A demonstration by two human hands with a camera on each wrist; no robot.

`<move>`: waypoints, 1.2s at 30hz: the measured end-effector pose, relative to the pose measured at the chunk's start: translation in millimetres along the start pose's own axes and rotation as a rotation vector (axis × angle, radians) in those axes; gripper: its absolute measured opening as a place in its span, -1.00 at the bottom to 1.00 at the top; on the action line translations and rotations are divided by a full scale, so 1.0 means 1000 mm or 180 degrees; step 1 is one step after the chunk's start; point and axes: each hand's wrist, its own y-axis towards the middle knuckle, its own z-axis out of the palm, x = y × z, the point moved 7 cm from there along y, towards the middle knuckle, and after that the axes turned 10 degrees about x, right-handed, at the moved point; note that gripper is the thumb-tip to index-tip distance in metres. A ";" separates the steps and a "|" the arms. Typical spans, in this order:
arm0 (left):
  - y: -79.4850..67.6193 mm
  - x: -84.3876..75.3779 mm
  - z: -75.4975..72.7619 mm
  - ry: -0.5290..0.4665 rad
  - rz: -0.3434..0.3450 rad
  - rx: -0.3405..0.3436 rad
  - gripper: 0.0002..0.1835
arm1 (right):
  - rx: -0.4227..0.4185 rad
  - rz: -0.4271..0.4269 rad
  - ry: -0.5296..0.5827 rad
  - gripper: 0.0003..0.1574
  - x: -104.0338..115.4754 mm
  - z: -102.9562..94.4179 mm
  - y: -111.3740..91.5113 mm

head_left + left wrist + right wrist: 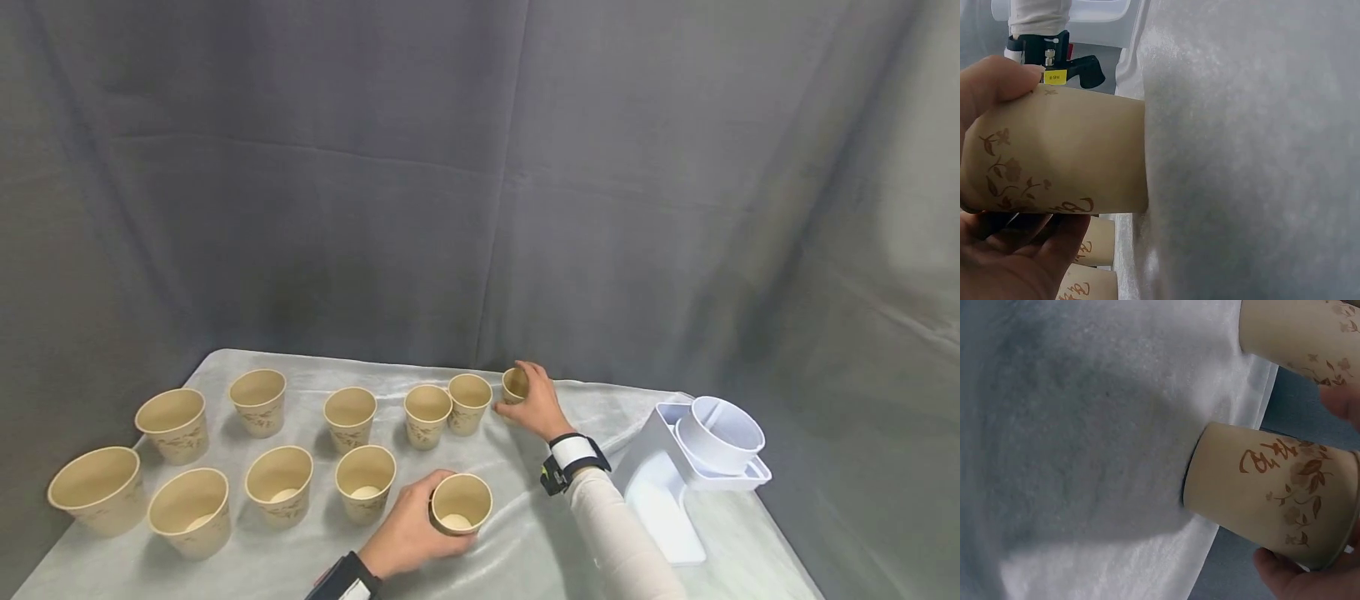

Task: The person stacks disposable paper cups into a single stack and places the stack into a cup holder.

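Near cup (462,500) within left grip (414,523); far cup (513,384) within right grip (537,406).

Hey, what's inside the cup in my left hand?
Inside the cup in your left hand, the head view shows bare far wall and part of a pale base, no contents. The near inner wall and rest of the base are hidden by the rim.

On my screen I see a dark grey fabric curtain (420,217), which hangs behind and at both sides, with one thin vertical crease near its middle. Before it stands a table covered with a pale grey, slightly shiny cloth (525,542), wrinkled in places. On its right part I find a white plastic container (647,450), carrying a round white hollow piece (708,454).
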 end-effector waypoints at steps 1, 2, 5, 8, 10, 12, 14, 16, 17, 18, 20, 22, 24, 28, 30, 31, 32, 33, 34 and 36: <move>0.000 0.000 0.001 0.0001 -0.0009 0.0006 -0.36 | -0.0023 0.0003 0.0022 0.06 -0.001 0.000 0.000; 0.000 0.000 0.001 0.0017 -0.0015 0.0011 -0.37 | -0.0055 -0.0001 0.0057 0.02 -0.001 0.000 -0.001; -0.001 0.000 0.002 0.0025 -0.0016 0.0034 -0.37 | -0.0151 0.0014 0.0151 -0.07 -0.006 0.001 -0.003; -0.002 0.000 0.002 0.0000 0.0001 0.0075 -0.38 | -0.0219 0.0037 0.0244 -0.08 -0.009 0.002 -0.005; -0.003 0.001 0.003 -0.0020 0.0014 0.0098 -0.38 | -0.0228 0.0053 0.0252 -0.07 -0.012 0.004 -0.005; -0.003 0.001 0.003 0.0006 0.0023 0.0102 -0.38 | -0.0238 0.0057 0.0281 -0.06 -0.013 0.004 -0.006; -0.003 0.000 0.002 0.0029 0.0027 0.0098 -0.38 | -0.0226 0.0085 0.0280 -0.06 -0.014 0.004 -0.005; -0.002 -0.001 0.002 0.0040 0.0025 0.0092 -0.38 | -0.0227 0.0114 0.0289 -0.06 -0.015 0.003 -0.005; -0.002 -0.002 0.002 0.0037 0.0031 0.0088 -0.37 | -0.0242 0.0123 0.0295 -0.06 -0.015 0.002 -0.005; -0.001 -0.002 0.002 0.0030 0.0035 0.0088 -0.37 | -0.0253 0.0136 0.0296 -0.05 -0.015 0.002 -0.006; -0.001 -0.002 0.002 0.0022 0.0042 0.0086 -0.37 | -0.0293 0.0134 0.0304 -0.04 -0.014 0.000 -0.007; 0.001 -0.001 0.001 0.0036 0.0061 0.0067 -0.37 | -0.0346 0.0126 0.0315 -0.03 -0.013 -0.002 -0.009; 0.003 0.000 0.000 0.0050 0.0071 0.0060 -0.37 | -0.0400 0.0124 0.0324 -0.02 -0.011 -0.004 -0.010; 0.007 0.001 -0.002 0.0035 0.0082 0.0061 -0.37 | -0.0480 0.0126 0.0333 -0.01 -0.010 -0.009 -0.011; 0.008 0.001 -0.003 0.0019 0.0089 0.0066 -0.37 | -0.0493 0.0142 0.0342 0.00 -0.010 -0.012 -0.012; 0.009 0.001 -0.004 0.0018 0.0085 0.0061 -0.37 | -0.0491 0.0154 0.0341 0.00 -0.010 -0.013 -0.012; 0.009 0.002 -0.005 0.0016 0.0082 0.0058 -0.37 | -0.0487 0.0171 0.0341 0.00 -0.010 -0.013 -0.012; 0.010 0.003 -0.006 0.0025 0.0085 0.0051 -0.37 | -0.0486 0.0189 0.0344 0.01 -0.009 -0.014 -0.012; 0.011 0.003 -0.007 0.0033 0.0084 0.0048 -0.37 | -0.0494 0.0200 0.0346 0.01 -0.009 -0.015 -0.012; 0.013 0.005 -0.008 0.0057 0.0081 0.0027 -0.38 | -0.0524 0.0197 0.0336 0.01 -0.007 -0.018 -0.013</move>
